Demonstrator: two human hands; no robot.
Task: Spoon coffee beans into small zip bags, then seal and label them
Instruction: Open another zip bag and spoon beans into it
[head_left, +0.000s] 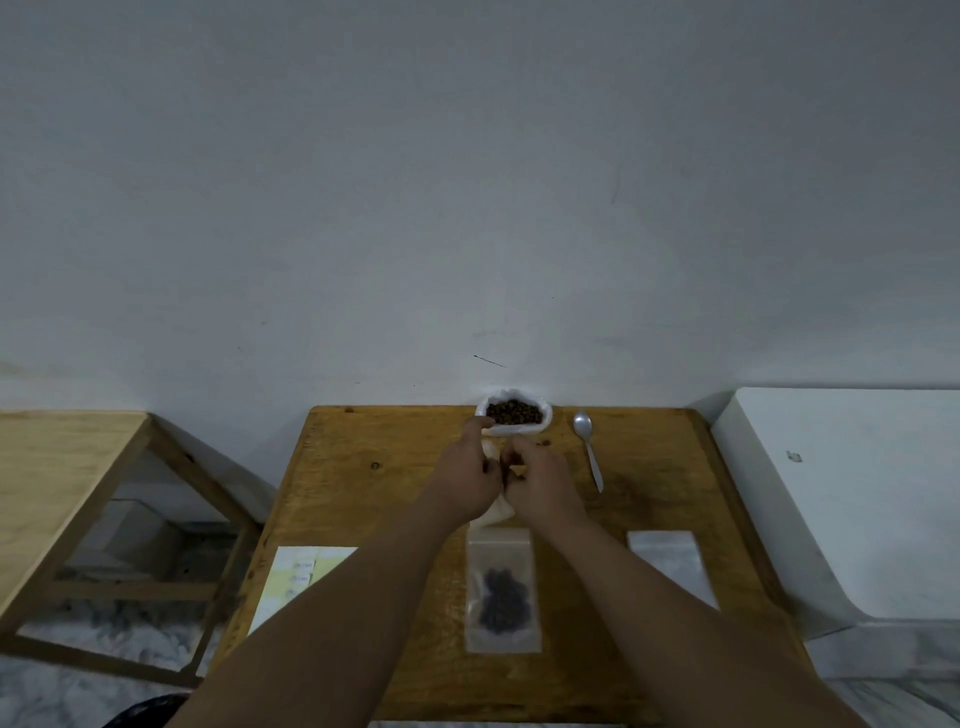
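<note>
Both hands meet over the wooden table (363, 499), just in front of a white bag of coffee beans (514, 413) that stands open at the far edge. My left hand (467, 475) and my right hand (540, 480) pinch the top of a small zip bag (500, 512), mostly hidden beneath them. A metal spoon (589, 449) lies to the right of the bean bag. Nearer me lies a filled zip bag (501, 592) with dark beans inside. An empty zip bag (672, 564) lies at the right. A sheet of labels (298, 577) rests at the left.
A second wooden table (62, 467) stands to the left with a gap between. A white box-like surface (852, 493) sits close on the right. A plain wall rises right behind the table. Something dark (145, 712) sits at the lower left edge.
</note>
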